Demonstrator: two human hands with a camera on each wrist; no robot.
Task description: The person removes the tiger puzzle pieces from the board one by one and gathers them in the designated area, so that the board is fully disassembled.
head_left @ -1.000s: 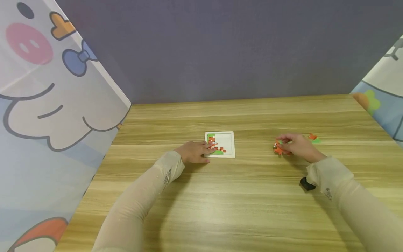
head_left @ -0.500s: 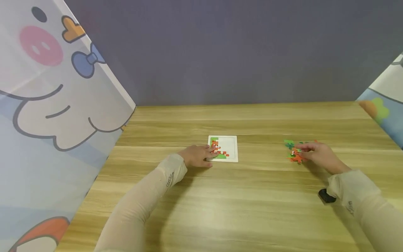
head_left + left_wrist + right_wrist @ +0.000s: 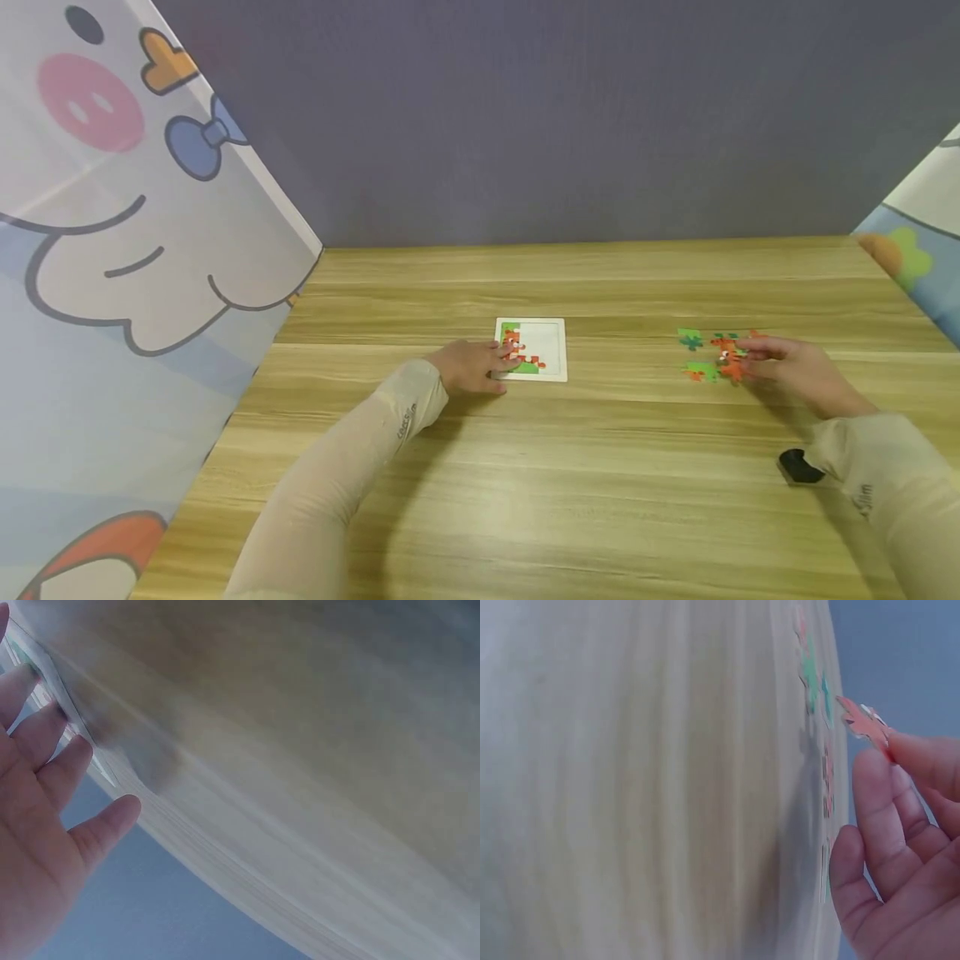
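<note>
My left hand [image 3: 472, 367] rests with outstretched fingers on the left side of a white square puzzle tray [image 3: 551, 377]. Inside the tray, joined green and orange jigsaw pieces [image 3: 531, 367] line the left and lower sides, partly under the fingers; the upper right is bare white. Over to the right, my right hand [image 3: 806, 375] pinches an orange puzzle piece [image 3: 731, 364] with a white-and-dark eye mark between thumb and fingers. In the right wrist view that puzzle piece [image 3: 864, 724] is held up off the table. In the left wrist view the left hand [image 3: 45, 802] has spread fingers at the tray's edge.
Several loose puzzle pieces lie around the right hand, among them a green piece [image 3: 690, 338] and a green-orange piece [image 3: 701, 371]. The wooden table [image 3: 585, 483] meets a grey panel [image 3: 570, 125] at the back. Cartoon-printed walls [image 3: 112, 267] stand at both sides.
My right hand has moved to the right, carrying the orange puzzle piece, and loose pieces at its left are now uncovered. The left hand stays on the tray. The head view has shifted slightly.
</note>
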